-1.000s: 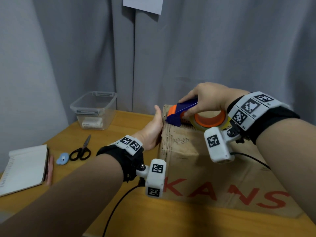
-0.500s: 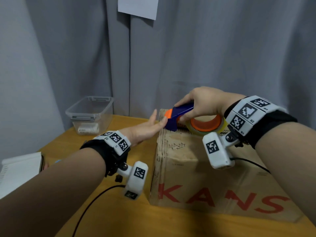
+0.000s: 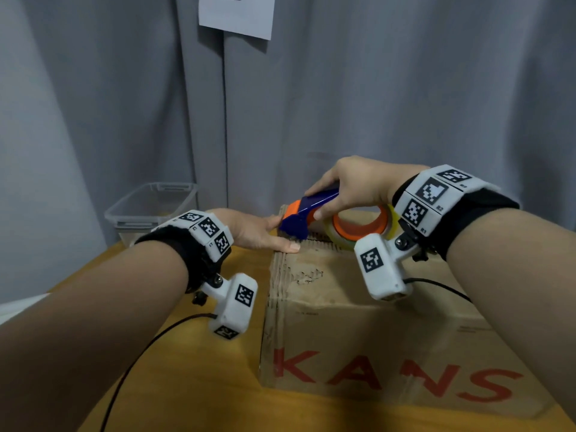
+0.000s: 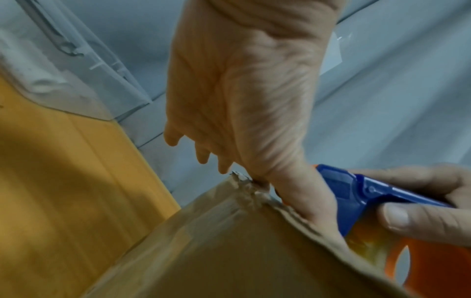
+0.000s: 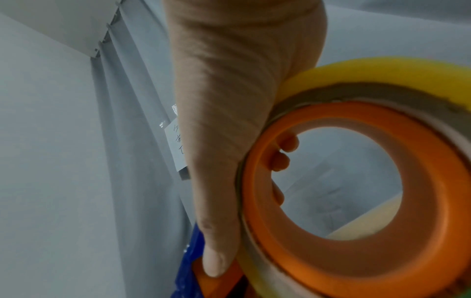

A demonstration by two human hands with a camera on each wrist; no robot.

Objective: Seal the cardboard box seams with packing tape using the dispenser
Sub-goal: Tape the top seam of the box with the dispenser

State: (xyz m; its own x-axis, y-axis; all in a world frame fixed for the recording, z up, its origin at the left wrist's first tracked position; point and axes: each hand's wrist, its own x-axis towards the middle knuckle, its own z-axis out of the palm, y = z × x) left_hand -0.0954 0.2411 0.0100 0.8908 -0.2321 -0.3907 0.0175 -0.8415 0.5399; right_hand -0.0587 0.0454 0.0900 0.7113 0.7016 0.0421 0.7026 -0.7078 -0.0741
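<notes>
A brown cardboard box (image 3: 367, 322) with red letters stands on the wooden table (image 3: 187, 385). My right hand (image 3: 349, 188) grips the blue and orange tape dispenser (image 3: 311, 210), whose tape roll (image 3: 361, 227) sits on the box's top near its far left corner. In the right wrist view the thumb and fingers curl round the dispenser (image 5: 356, 201). My left hand (image 3: 258, 232) lies with straight fingers at the box's top left edge, thumb on the top, just beside the dispenser's blue nose. In the left wrist view the left hand (image 4: 242, 100) presses at the torn box (image 4: 229, 252) corner, next to the dispenser (image 4: 356, 193).
A clear plastic tub (image 3: 152, 207) stands at the table's back left against the grey curtain (image 3: 374, 88). A white sheet (image 3: 237, 14) hangs on the curtain. Something white (image 3: 18, 307) lies at the table's left edge. Cables trail from both wrist cameras.
My left hand has lifted from the box's left side to its top left edge, thumb now on the top. The dispenser has stayed near the far left corner. The view has moved closer.
</notes>
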